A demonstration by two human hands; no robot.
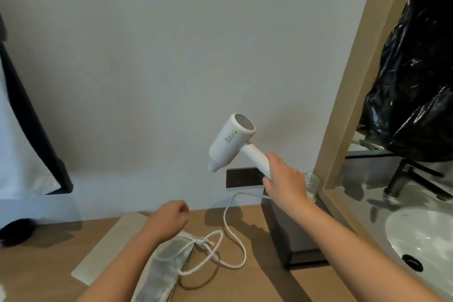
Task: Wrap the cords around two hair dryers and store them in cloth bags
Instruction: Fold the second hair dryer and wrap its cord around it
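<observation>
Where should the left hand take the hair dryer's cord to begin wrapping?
Pinch the cord on its free span below the right hand, coming from the left; there it hangs clear, while its lower loops lie crossed on the cloth bag.

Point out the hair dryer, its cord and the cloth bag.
hair dryer point(229, 141), head view, side of the white barrel.
cord point(224, 216), head view, upright stretch of the white cable.
cloth bag point(161, 277), head view, middle of the grey fabric.
</observation>
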